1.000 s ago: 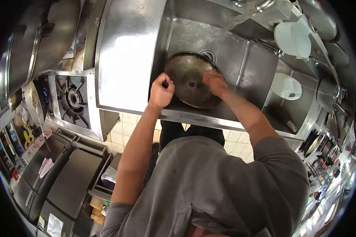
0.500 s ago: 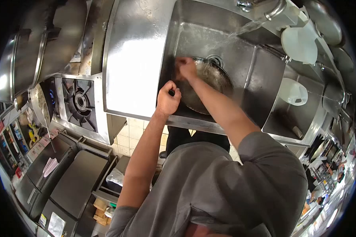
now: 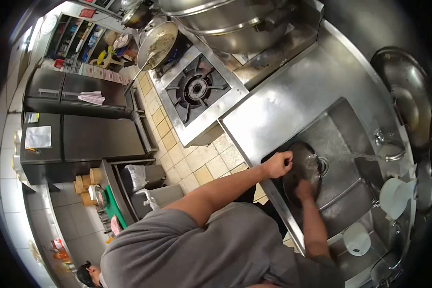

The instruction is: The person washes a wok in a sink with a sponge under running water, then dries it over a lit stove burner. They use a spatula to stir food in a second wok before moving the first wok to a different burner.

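Observation:
My left hand (image 3: 278, 164) is closed around the dark handle of a frying pan, at the near left side of the sink (image 3: 350, 168). The frying pan (image 3: 298, 157) is tilted inside the basin, its inner face dark and wet. Over the lower part of the pan is my right hand (image 3: 303, 190), smeared by motion; its fingers and anything in them cannot be made out. From the faucet (image 3: 394, 154) at the far side, water runs into the basin beyond the pan, near the round drain (image 3: 323, 166).
A gas burner (image 3: 197, 89) stands left of the steel counter (image 3: 278, 101). Beyond it are a wok (image 3: 158, 44) with food and large steel pots (image 3: 225, 29). White plastic containers (image 3: 356, 239) are at the right of the sink. Another person's head (image 3: 85, 274) shows at lower left.
The view has swung left, bringing the burner, wok and fridges further into sight. My left hand keeps hold of the frying pan; my right hand has moved toward the pan's near part.

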`<state>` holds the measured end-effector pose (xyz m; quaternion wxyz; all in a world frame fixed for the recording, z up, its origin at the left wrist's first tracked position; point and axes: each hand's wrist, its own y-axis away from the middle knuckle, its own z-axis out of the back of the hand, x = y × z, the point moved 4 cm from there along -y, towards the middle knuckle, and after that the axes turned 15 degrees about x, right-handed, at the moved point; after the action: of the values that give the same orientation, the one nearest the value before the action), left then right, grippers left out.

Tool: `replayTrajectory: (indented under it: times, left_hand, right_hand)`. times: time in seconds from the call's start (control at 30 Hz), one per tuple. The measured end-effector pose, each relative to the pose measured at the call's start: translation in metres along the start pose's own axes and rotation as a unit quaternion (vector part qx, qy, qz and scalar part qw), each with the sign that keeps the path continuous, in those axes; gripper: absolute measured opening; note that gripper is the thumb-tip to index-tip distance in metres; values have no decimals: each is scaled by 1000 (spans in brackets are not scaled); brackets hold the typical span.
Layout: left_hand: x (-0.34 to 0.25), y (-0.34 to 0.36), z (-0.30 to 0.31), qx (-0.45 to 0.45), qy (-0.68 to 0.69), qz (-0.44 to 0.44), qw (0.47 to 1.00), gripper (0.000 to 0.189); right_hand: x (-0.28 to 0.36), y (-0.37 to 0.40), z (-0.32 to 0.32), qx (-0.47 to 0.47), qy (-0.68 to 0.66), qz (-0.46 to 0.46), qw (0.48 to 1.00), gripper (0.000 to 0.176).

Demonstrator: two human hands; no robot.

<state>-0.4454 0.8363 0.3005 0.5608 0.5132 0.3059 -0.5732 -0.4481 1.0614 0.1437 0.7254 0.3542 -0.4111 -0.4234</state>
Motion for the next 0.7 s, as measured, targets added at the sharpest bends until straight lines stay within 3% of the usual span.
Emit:
replayTrajectory:
  times: [0.07,0.13,0.2,0.3,0.33,0.37,0.4,0.47,0.53,0.6,0.67,0.7]
  left_hand:
    - [-11,1,7,1,-12,-3,1000,14]
    - [-4,5,-1,3,-40,30,999,15]
    - [-7,4,-7,12,-99,-1,995,18]
    - [5,-4,-22,77,-162,156,971,34]
    - [18,-12,-26,87,-152,110,978,36]
    - [35,-24,-31,75,-166,132,974,34]
    - [38,-33,-34,26,-173,85,981,27]
    - [93,-60,-45,-14,-141,83,986,19]
    - [94,-86,-41,4,-139,150,979,19]
    - [73,-111,-37,12,-192,140,971,22]
    - [61,-139,-35,15,-332,60,941,31]
    - [37,-151,-36,36,-340,67,937,39]
  right_hand:
    - [41,4,17,-92,-153,140,974,26]
    - [63,42,40,-19,-383,306,871,28]
    - [37,32,34,-34,-328,317,889,29]
    - [-7,93,73,-179,-233,169,941,28]
    - [-32,109,79,-220,-243,89,941,30]
    - [-57,140,92,-296,-232,28,926,36]
    - [-83,170,99,-392,-289,-4,874,32]
    - [-117,254,123,-497,-404,-54,766,28]
    - [-142,317,141,-592,-429,-54,680,27]
    - [-188,340,150,-680,-447,105,572,37]
    - [-195,379,174,-686,-486,182,510,43]
    - [-193,391,178,-711,-454,160,514,47]
